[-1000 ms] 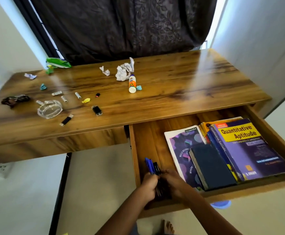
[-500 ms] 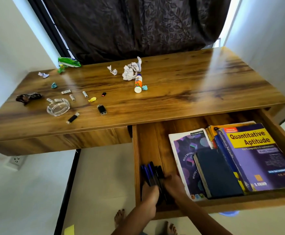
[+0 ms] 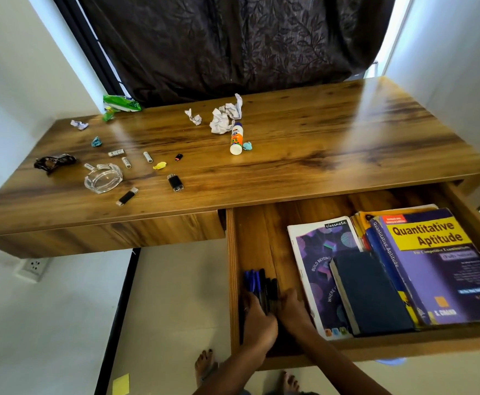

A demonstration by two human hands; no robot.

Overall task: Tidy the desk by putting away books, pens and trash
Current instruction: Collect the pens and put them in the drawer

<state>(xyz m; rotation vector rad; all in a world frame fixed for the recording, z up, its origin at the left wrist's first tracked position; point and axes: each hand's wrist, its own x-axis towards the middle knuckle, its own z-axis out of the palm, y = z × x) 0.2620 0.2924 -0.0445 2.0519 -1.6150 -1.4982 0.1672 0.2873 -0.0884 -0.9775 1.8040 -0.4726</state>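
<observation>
A bundle of blue and black pens (image 3: 258,286) lies along the left side of the open drawer (image 3: 234,280). My left hand (image 3: 257,323) and my right hand (image 3: 293,309) rest on the pens' near ends, fingers curled around them. Right of the pens lie a purple notebook (image 3: 315,252), a dark blue book (image 3: 372,292) on top of it, and a "Quantitative Aptitude" book (image 3: 438,260). On the desktop (image 3: 318,155) sit crumpled paper balls (image 3: 223,119), a glue stick (image 3: 236,138), a green wrapper (image 3: 120,104) and small scraps.
A glass ashtray (image 3: 103,178), two black lighters (image 3: 175,182), small white tubes (image 3: 126,162) and a dark wrapper (image 3: 53,162) lie on the desk's left half. A dark curtain (image 3: 233,38) hangs behind. A wall socket (image 3: 33,266) sits below left. Bare feet stand under the drawer.
Both hands have lowered the pens from a raised bundle down flat into the drawer's left side. The view has shifted so the desk appears farther left-up.
</observation>
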